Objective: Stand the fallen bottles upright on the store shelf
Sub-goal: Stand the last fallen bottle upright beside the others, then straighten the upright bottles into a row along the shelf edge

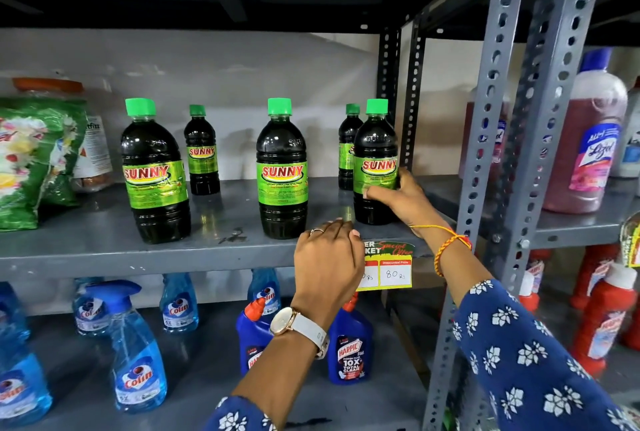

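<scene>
1. Clasping the rightmost Sunny bottle (375, 167) low on its label, the right hand (398, 198) has its grip pressed around it; the bottle stands upright at the shelf (104, 250) front, right end.
2. The left hand (327, 257) rests on the shelf edge, grip loosely curled, holding nothing; four other green-capped bottles (282, 171) stand upright.

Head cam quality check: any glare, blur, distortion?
Head view: wide-angle bowing bends the grey slotted upright; soft reflections on the grey metal shelf; the green detergent bag at the left edge is blurred; top is dark; both hands look sharp.
</scene>
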Demonstrator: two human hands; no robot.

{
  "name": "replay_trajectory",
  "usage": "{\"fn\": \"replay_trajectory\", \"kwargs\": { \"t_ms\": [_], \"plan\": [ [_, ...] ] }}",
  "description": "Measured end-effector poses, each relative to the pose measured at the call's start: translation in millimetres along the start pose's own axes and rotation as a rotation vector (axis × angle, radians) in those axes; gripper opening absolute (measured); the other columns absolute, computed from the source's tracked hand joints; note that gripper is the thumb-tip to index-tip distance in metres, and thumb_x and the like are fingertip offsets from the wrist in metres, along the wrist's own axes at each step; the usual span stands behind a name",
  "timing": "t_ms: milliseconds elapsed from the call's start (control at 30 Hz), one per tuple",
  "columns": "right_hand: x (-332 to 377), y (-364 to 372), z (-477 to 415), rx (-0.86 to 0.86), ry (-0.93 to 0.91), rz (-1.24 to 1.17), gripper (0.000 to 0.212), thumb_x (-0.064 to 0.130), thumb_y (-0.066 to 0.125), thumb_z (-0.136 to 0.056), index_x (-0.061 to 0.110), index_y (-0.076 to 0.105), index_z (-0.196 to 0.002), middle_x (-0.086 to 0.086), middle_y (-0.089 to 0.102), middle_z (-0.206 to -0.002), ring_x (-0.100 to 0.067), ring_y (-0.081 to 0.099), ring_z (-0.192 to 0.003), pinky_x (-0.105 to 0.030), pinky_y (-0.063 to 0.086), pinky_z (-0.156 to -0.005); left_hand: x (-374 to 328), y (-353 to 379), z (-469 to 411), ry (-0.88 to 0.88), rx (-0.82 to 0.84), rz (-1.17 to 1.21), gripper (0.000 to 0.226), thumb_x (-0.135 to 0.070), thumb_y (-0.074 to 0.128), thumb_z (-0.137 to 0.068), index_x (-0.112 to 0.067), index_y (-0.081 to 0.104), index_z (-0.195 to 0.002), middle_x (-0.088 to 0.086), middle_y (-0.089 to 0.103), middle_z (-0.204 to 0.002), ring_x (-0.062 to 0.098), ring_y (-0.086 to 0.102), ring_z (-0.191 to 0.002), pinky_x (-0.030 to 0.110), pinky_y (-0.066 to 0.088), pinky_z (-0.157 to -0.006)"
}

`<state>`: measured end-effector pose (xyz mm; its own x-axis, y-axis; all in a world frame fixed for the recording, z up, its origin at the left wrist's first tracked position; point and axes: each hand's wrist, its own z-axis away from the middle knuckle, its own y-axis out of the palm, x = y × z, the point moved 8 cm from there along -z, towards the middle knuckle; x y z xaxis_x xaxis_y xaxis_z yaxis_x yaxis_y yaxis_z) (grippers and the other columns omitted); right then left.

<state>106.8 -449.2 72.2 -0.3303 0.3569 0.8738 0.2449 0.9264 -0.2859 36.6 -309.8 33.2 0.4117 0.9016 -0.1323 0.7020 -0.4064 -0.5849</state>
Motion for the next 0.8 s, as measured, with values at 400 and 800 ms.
{"fn": "replay_trajectory", "kwargs": {
  "t_ms": [400, 800],
  "plan": [
    [13.5, -12.7, 32.3, -0.028, -0.104, 0.001, 0.027, 0.011, 0.071, -0.077, 0.026, 0.055, -0.093, -0.002, 0.064, -0.102, -0.02, 0.06, -0.098, -0.036, 0.047, -0.096, -2.0, -5.6, 1.9, 0.017, -0.031, 0.026, 0.038, -0.026, 0.03, -0.09, -0.016, 0.065, -0.078, 0.001, 0.068, -0.076, 0.017, 0.061, -0.065, 0.03, 0.046, -0.065],
    [52.5, -32.9, 90.2, -0.412, -0.414, -0.193, 0.078, 0.034, 0.074, -0.069, 0.011, 0.037, -0.133, -0.002, 0.047, -0.122, -0.019, 0.05, -0.117, -0.03, 0.04, -0.106, 45.4, -100.3, 25.6, 0.013, -0.312, 0.477, 0.041, -0.026, 0.037, -0.098, -0.005, 0.058, -0.125, 0.007, 0.058, -0.129, 0.008, 0.05, -0.118, 0.012, 0.032, -0.102]
  ]
}}
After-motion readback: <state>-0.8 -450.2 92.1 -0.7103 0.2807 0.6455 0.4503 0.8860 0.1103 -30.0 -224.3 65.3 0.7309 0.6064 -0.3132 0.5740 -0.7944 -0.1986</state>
